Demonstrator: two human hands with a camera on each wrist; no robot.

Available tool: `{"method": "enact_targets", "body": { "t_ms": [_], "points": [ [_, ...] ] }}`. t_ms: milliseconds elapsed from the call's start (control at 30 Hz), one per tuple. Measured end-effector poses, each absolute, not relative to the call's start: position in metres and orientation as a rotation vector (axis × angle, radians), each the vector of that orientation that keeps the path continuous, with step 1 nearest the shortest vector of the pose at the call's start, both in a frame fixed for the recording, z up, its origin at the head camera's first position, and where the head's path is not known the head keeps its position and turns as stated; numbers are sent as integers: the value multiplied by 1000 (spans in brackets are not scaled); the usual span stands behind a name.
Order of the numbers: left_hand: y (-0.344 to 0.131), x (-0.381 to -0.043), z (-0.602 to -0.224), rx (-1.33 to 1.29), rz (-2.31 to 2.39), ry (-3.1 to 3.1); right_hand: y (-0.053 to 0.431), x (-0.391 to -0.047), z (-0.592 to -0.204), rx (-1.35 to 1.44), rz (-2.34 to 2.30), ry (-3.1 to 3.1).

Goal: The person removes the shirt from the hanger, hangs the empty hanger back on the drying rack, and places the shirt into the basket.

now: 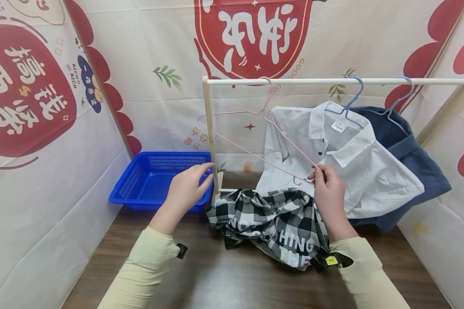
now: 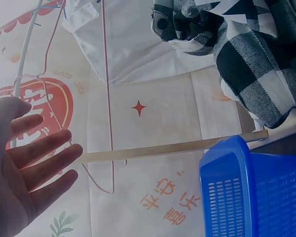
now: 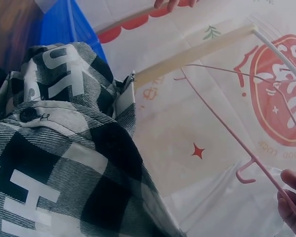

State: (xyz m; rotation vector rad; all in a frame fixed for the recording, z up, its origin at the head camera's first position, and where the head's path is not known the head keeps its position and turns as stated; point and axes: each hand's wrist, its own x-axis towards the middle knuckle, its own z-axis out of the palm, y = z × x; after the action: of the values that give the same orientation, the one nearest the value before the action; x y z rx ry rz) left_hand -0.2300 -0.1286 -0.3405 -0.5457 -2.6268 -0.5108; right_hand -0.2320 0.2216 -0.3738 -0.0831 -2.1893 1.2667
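My right hand pinches the lower right corner of a pink wire hanger. The hook of this bare hanger is up at the white rail of the clothes rack. My left hand is held out with its fingers extended, holding nothing, close to the rack's wooden post and above the blue basket's right side. A black-and-white checked shirt with white lettering lies crumpled on the table between my forearms. In the right wrist view, its button and collar area show up close.
A blue perforated basket stands left of the rack on the dark wooden table. On the rail's right half hang a white shirt and a dark blue garment, each on a blue hanger. Printed cloth walls enclose three sides.
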Motion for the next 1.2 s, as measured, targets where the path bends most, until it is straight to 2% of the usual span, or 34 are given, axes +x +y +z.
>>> {"method": "enact_targets", "body": {
  "t_ms": [533,1200],
  "points": [
    [-118,-228,-344,-559,-508,-2623,220,-235,-361,-24,1236,-2312],
    [-108,-222,-349,-656,-506,-2602,228,-233,-369,165,1252,-2378]
  ]
}}
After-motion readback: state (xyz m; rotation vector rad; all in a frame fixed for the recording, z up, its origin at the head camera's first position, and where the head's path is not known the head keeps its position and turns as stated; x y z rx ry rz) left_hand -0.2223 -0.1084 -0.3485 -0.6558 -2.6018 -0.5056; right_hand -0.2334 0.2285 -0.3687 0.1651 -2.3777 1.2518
